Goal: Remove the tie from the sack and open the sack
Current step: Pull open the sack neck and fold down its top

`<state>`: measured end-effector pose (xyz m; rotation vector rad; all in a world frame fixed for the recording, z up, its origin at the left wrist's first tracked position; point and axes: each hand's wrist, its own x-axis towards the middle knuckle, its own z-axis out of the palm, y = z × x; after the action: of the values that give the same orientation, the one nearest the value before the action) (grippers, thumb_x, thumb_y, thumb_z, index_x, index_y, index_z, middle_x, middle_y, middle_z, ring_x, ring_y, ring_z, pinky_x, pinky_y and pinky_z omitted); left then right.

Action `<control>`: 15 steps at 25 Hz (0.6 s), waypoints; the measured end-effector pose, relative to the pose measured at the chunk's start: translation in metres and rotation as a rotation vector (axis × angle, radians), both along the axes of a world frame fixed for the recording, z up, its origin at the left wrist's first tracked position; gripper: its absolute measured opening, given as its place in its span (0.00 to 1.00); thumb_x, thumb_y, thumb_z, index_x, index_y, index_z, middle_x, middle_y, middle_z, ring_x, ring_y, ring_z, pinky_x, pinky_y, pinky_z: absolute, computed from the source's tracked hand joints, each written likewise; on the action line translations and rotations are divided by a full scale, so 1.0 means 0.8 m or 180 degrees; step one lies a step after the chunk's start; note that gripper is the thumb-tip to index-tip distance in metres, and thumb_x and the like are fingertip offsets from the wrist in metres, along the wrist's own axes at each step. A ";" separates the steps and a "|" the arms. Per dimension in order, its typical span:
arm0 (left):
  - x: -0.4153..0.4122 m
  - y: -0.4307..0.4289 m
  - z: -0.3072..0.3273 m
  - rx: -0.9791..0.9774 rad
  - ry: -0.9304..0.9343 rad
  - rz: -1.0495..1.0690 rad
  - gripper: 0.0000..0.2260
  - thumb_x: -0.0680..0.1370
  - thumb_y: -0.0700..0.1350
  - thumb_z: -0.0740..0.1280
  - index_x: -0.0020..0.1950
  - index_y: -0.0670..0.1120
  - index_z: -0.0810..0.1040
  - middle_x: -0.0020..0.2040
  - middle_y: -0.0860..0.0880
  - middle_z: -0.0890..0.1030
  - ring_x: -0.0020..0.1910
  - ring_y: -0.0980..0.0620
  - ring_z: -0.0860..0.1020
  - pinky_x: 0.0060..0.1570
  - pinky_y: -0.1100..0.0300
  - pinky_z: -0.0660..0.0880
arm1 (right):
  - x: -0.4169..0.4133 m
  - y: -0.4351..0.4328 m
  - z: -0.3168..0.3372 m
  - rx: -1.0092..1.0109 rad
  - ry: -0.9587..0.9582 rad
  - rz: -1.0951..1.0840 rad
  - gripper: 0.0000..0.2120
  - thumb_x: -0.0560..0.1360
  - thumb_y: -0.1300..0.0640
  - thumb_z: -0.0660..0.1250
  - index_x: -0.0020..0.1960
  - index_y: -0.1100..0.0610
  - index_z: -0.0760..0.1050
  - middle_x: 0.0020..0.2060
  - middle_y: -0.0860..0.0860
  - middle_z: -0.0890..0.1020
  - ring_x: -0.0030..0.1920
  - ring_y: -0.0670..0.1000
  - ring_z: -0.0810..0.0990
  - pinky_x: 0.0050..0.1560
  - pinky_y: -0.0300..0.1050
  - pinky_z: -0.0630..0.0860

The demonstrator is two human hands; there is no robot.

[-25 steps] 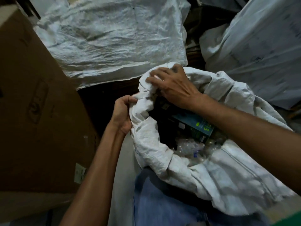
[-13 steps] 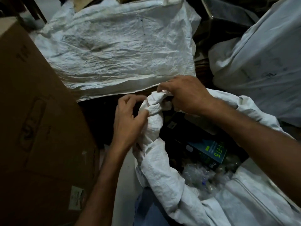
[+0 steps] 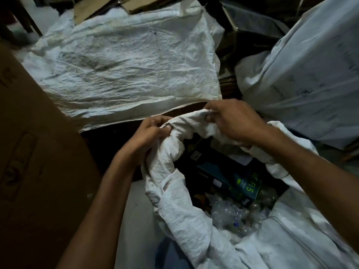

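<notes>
Sack (image 3: 194, 230): sat lower centre-right, mouth partly open, no tie visible.
Hands: left hand (image 3: 149, 133) and right hand (image 3: 237, 121) each gripped the bunched rim.
Risk: a hard tug might have tipped it, spilling box (image 3: 229, 181) and plastic bottles (image 3: 229, 214).

The white, crinkly sack (image 3: 184, 228) sits at the lower right of the frame — its top is open, its edge bunched up.

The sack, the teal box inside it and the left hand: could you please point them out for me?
sack (image 3: 169, 164), head view, on its rolled left rim.
teal box (image 3: 229, 177), head view, on its top face.
left hand (image 3: 148, 133), head view, on its back.
</notes>
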<state>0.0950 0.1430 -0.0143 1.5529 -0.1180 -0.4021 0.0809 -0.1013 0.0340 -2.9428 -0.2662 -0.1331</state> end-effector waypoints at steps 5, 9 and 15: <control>0.021 -0.013 0.010 0.2494 -0.2225 0.0175 0.16 0.79 0.51 0.68 0.67 0.54 0.79 0.60 0.49 0.81 0.58 0.44 0.80 0.57 0.48 0.76 | 0.095 -0.047 0.036 0.0887 0.1453 0.0222 0.15 0.82 0.51 0.68 0.54 0.64 0.81 0.46 0.56 0.83 0.46 0.51 0.79 0.45 0.47 0.73; 0.036 -0.087 0.050 0.3160 -0.2662 -0.0339 0.25 0.78 0.62 0.68 0.71 0.54 0.73 0.63 0.47 0.82 0.61 0.43 0.79 0.52 0.49 0.76 | 0.134 -0.069 0.035 0.1468 0.2038 0.0065 0.15 0.80 0.54 0.71 0.57 0.66 0.80 0.48 0.56 0.85 0.47 0.52 0.81 0.51 0.49 0.79; 0.096 -0.126 0.037 0.3245 -0.2164 0.0104 0.12 0.85 0.50 0.61 0.46 0.46 0.77 0.49 0.39 0.83 0.51 0.37 0.80 0.41 0.53 0.65 | 0.025 -0.047 0.009 -0.0267 -0.1135 -0.0344 0.16 0.78 0.44 0.69 0.62 0.49 0.77 0.60 0.51 0.80 0.58 0.56 0.79 0.55 0.52 0.71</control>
<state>0.1720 0.0421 0.0156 2.6512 -0.4637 0.1656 0.1010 -0.1389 0.0414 -3.0001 -0.1629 -0.6802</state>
